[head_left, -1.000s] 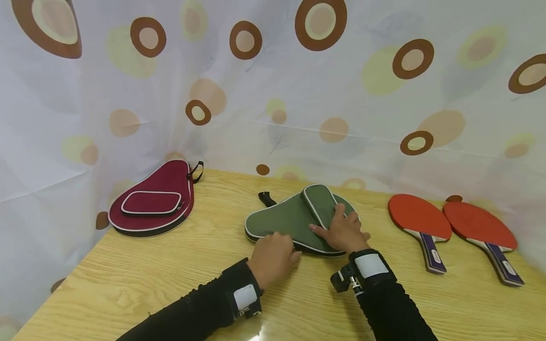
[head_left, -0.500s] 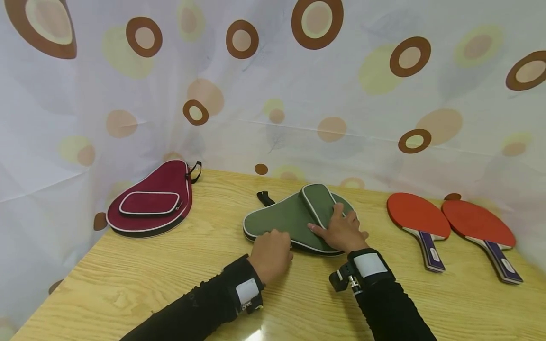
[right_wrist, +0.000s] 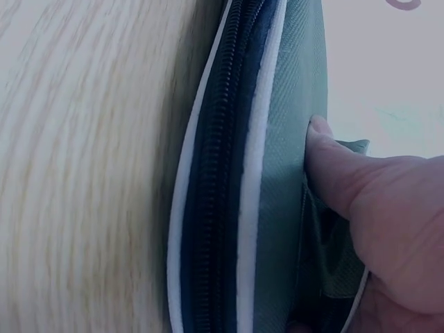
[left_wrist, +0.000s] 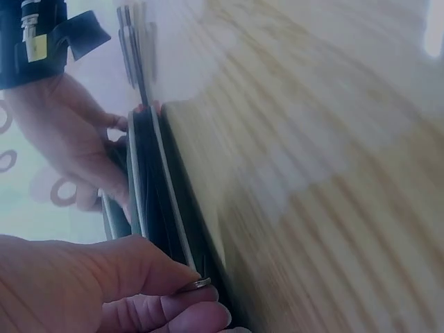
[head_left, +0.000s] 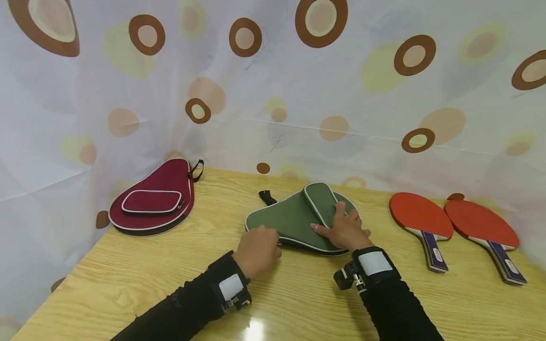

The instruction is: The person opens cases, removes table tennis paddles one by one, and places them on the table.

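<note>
A green table tennis paddle case (head_left: pixel 286 219) with white piping lies on the table, its narrow end to the left. My left hand (head_left: pixel 258 251) is at the near edge by that narrow end. In the left wrist view, its thumb and finger pinch a small metal zipper pull (left_wrist: pixel 201 283). My right hand (head_left: pixel 346 232) grips the case at its raised pocket (head_left: pixel 319 199), thumb on one side and fingers across the other. A black zipper (right_wrist: pixel 218 139) runs along the case's side in the right wrist view. The right fingertips are mostly hidden there.
A maroon paddle case (head_left: pixel 159 189) lies at the back left. Two red paddles (head_left: pixel 420 215) lie at the right, handles toward the front. Behind the wooden table (head_left: pixel 204 199) hangs a patterned white curtain (head_left: pixel 273 85).
My left hand has moved left along the near edge of the green case, toward its narrow end, with the zipper pull. The right hand stays in place on the case.
</note>
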Available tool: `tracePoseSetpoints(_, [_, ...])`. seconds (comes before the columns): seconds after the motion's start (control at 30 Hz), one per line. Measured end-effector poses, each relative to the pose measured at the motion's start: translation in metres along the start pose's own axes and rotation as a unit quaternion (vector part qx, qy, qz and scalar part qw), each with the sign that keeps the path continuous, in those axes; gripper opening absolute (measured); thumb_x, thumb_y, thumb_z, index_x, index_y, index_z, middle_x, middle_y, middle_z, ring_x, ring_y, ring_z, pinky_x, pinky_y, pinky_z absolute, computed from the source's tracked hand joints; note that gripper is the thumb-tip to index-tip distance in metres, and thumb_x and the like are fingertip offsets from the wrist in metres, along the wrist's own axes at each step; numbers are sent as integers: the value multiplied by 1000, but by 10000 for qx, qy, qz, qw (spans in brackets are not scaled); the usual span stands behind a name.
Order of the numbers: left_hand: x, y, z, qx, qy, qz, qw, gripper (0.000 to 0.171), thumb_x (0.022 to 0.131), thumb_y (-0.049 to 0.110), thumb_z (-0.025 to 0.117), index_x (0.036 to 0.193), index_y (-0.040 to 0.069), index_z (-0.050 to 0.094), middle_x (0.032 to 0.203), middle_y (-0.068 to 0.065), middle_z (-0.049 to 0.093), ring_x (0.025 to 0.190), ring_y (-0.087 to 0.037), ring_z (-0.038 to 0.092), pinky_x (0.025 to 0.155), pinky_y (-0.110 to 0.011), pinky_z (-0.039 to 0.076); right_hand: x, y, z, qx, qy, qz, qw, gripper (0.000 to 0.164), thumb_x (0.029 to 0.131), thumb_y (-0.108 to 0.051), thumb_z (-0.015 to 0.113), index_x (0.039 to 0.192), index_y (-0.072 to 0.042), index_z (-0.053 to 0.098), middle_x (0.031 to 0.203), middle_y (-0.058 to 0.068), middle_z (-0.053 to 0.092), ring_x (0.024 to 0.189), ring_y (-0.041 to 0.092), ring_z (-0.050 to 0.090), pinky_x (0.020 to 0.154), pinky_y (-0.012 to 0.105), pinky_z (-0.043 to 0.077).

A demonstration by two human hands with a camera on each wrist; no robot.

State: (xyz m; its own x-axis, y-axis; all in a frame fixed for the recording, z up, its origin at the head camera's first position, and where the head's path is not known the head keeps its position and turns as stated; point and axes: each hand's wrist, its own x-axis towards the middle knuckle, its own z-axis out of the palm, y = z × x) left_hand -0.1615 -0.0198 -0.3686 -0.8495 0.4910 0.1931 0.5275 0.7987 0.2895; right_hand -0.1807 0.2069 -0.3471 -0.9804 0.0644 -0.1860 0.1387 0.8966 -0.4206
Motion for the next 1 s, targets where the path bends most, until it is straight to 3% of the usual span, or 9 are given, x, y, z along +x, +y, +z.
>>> tracePoseSetpoints(0.23, [-7, -15, -9, -187, -57, -10, 9998, 50, 82, 5, 72, 53, 18, 33, 51, 10, 22, 46, -8, 25, 41, -23, 20, 4, 2, -1, 66, 6, -119, 9999, 86, 97, -47, 64, 149, 0, 15, 144, 45, 19, 133, 63, 26, 95, 76, 28])
tracePoseSetpoints(0.57, [-8, -28, -11, -515, -225, 616, 9965, 43, 77, -1, 68, 54, 17, 36, 54, 11, 26, 49, -6, 24, 46, -22, 19, 7, 1, -2, 58, 218, -210, 9995, 81, 97, -43, 65, 151, -4, 20, 147, 42, 19, 133, 62, 26, 94, 74, 31])
tracePoseSetpoints(0.7, [-6, -24, -8, -355, -352, 673, 9965, 45, 78, 1, 70, 54, 18, 36, 54, 11, 26, 49, -6, 25, 46, -22, 20, 8, 0, 3, -1, 621, -247, 9978, 79, 97, -39, 67, 152, -3, 23, 144, 43, 21, 132, 63, 25, 92, 74, 34])
tracePoseSetpoints(0.9, [-7, -13, -3, -188, -434, 789, 9958, 47, 77, 5, 72, 53, 18, 35, 52, 12, 24, 49, -6, 25, 45, -22, 21, 2, -13, 22, 261, 1727, -180, 9845, 73, 97, -22, 69, 147, 6, 25, 133, 49, 22, 115, 67, 36, 82, 70, 42])
tracePoseSetpoints(1.0, [-6, -8, -3, -218, -523, 848, 9948, 47, 78, 6, 72, 52, 19, 35, 52, 12, 23, 48, -5, 25, 44, -21, 20, -3, -24, 29, 223, 1895, -205, 9814, 69, 100, -21, 65, 147, 12, 26, 134, 54, 20, 111, 71, 38, 83, 72, 41])
